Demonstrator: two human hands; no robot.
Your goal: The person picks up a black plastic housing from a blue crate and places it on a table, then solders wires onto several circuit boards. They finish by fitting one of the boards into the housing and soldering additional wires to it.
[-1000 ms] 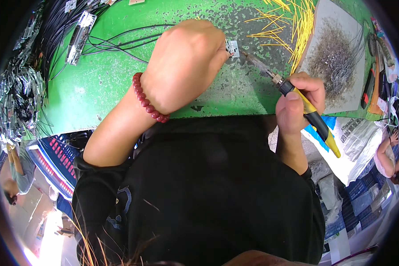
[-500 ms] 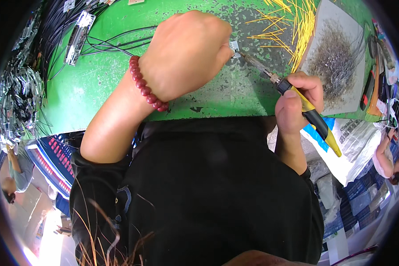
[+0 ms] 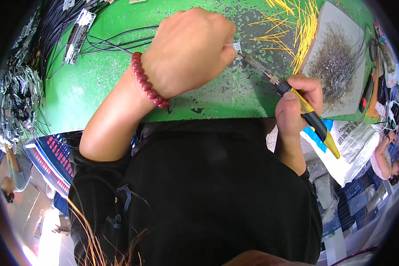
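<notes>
My left hand [image 3: 190, 51], with a dark red bead bracelet [image 3: 146, 84] at the wrist, is closed, its back facing up. Its pinched fingertips hold a small silvery plate [image 3: 237, 46], mostly hidden by the hand. Thin black cables [image 3: 124, 32] run from the left and pass under that hand. In my right hand [image 3: 295, 104] is a yellow-and-black soldering iron [image 3: 318, 124], gripped like a pen. Its tip points up and left and meets the small plate's near edge; whether it touches is too small to tell.
Yellow wires [image 3: 307, 37] lie scattered on the green tabletop [image 3: 75, 106]. Right of them, a grey board [image 3: 357, 84] carries a dark heap of fine wire bits [image 3: 332, 64]. Silvery metal parts [image 3: 17, 102] crowd the left edge, near a metal-ended cable piece [image 3: 79, 37]. Other people are at both sides.
My left hand has shifted slightly right with the small plate. The iron's tip has dropped slightly and stays close to the plate; my right hand's grip is unchanged.
</notes>
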